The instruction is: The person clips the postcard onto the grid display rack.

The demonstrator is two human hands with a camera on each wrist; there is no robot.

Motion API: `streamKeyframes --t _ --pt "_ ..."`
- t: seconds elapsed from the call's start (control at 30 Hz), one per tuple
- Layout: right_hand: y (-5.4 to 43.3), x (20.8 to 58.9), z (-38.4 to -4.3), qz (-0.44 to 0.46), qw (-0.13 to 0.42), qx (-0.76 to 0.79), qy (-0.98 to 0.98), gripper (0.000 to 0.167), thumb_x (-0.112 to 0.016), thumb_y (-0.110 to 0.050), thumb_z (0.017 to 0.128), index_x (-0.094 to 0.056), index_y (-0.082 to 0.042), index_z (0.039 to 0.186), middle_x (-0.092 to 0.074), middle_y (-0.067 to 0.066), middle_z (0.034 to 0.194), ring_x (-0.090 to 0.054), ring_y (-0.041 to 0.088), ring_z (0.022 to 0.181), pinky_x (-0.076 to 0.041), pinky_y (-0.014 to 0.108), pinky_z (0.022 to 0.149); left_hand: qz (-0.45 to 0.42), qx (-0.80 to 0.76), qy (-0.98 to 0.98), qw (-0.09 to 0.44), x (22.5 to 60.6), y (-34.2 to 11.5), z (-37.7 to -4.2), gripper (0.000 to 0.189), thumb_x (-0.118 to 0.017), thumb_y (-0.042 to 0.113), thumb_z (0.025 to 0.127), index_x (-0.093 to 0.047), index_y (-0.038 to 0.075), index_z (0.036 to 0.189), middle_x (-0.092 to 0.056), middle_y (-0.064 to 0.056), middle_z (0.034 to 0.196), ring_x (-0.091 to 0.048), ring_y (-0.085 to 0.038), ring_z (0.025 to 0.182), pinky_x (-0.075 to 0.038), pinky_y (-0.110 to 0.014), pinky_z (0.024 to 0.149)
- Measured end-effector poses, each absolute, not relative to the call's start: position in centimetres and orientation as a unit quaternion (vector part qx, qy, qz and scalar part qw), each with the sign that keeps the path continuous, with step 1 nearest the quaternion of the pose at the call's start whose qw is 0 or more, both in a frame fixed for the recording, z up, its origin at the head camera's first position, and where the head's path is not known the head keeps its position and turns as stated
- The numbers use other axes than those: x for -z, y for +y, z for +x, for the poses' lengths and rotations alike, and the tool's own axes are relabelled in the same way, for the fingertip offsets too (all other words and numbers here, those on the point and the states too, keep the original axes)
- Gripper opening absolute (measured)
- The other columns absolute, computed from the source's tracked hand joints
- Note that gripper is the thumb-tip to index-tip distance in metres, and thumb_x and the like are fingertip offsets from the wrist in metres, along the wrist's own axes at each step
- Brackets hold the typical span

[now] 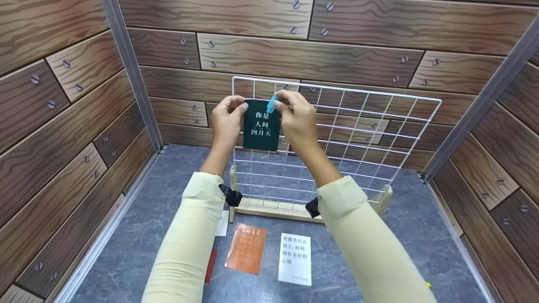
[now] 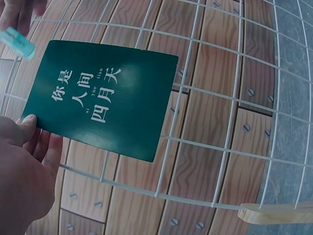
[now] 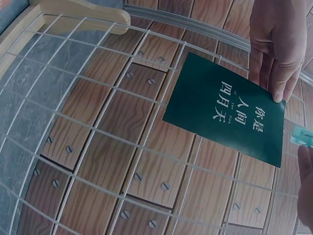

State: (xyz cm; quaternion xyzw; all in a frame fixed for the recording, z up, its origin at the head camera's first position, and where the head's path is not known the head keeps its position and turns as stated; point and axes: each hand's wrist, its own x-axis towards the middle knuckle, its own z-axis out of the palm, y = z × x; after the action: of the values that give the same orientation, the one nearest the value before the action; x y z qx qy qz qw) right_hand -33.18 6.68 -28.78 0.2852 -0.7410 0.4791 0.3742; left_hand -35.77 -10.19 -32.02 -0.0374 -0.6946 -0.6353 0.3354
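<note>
A dark green card (image 1: 261,142) with white Chinese lettering hangs upright in front of the white wire grid (image 1: 337,89), near its upper left part. My left hand (image 1: 227,120) pinches the card at its upper left corner, thumb on the printed face. With thumb and fingers, my right hand (image 1: 300,120) holds a light blue clip (image 1: 271,104) by the card's upper right corner. The head view has the clip overlapping that corner; in the left wrist view the clip (image 2: 18,44) shows a small gap from the card's edge (image 2: 98,54).
The grid stands in a pale wooden base (image 1: 269,211) on the grey marbled floor. Nearer lie an orange card (image 1: 245,252), a white lettered card (image 1: 294,269), and a red card (image 1: 211,267) and another white card (image 1: 222,226), both partly behind the left sleeve. Wood-patterned walls surround the floor.
</note>
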Motion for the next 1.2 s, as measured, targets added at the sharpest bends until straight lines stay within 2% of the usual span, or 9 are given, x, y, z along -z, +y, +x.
streamKeyframes --t 0.17,0.27,0.8,1.2 --pt "6.3 28.3 -33.9 0.271 0.368 -0.502 -0.734 0.017 -0.067 -0.003 0.094 -0.072 0.006 0.107 -0.071 0.016 0.102 -0.069 0.022 0.081 -0.06 0.034 0.066 -0.039 0.636 -0.693 0.336 32.2 -9.8 -36.0 0.01 -0.071 0.002 0.09 -0.072 -0.002 0.099 -0.074 -0.013 0.093 -0.058 -0.006 0.076 -0.046 -0.018 0.071" --pt "6.1 28.2 -34.2 0.27 0.366 -0.504 -0.734 0.017 -0.066 -0.003 0.095 -0.071 0.007 0.108 -0.071 0.017 0.102 -0.069 0.023 0.08 -0.06 0.035 0.068 -0.038 0.637 -0.693 0.337 32.2 -9.6 -36.1 0.01 -0.072 0.002 0.09 -0.072 -0.002 0.099 -0.074 -0.013 0.093 -0.058 -0.006 0.076 -0.046 -0.019 0.071" --pt "5.0 27.7 -34.6 0.232 0.392 -0.439 -0.775 0.019 -0.063 -0.002 0.096 -0.072 0.003 0.111 -0.072 0.015 0.105 -0.07 0.023 0.089 -0.058 0.023 0.073 -0.023 0.626 -0.701 0.342 32.2 -9.3 -36.2 0.01 -0.073 0.003 0.089 -0.073 0.0 0.098 -0.074 -0.012 0.091 -0.057 -0.003 0.074 -0.045 -0.018 0.071" --pt "3.9 28.0 -34.8 0.23 0.412 -0.385 -0.793 0.018 -0.064 -0.005 0.095 -0.073 0.002 0.108 -0.073 0.014 0.106 -0.07 0.024 0.093 -0.057 0.029 0.083 -0.017 0.626 -0.7 0.344 32.0 -10.0 -35.8 0.01 -0.073 0.004 0.09 -0.073 0.0 0.099 -0.074 -0.012 0.093 -0.058 -0.005 0.076 -0.045 -0.019 0.071"
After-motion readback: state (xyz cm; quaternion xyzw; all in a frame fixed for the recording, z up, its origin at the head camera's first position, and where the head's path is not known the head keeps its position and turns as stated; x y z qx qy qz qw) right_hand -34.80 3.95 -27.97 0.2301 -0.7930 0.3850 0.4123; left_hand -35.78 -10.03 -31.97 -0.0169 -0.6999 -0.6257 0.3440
